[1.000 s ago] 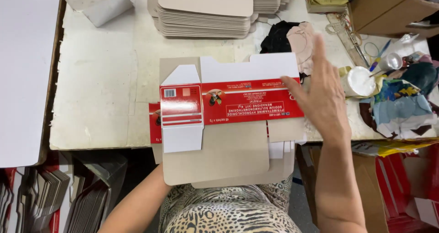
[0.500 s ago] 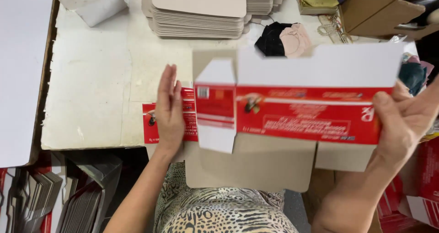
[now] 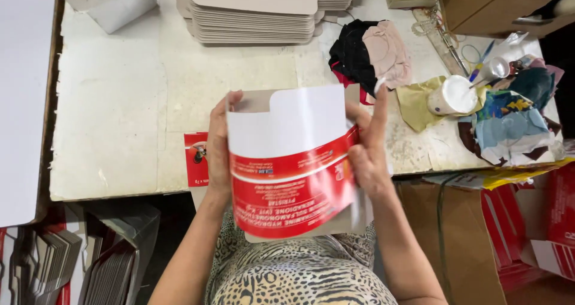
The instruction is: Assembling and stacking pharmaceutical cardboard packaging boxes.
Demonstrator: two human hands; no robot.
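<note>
Carton blank (image 3: 287, 167) pinched at both edges: left hand (image 3: 218, 155) and right hand (image 3: 368, 155), each grip clamped. Could crease off the score lines from uneven squeezing.

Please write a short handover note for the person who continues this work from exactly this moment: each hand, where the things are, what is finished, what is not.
Left hand: grips the left edge of the red and white carton blank.
Right hand: grips its right edge, fingers up along the side.
The blank is raised above the table edge and bowed into a curve, not yet a closed box.
Another red blank lies flat on the table behind the left hand.
A stack of plain grey blanks sits at the far side.
No finished box is visible.
</note>
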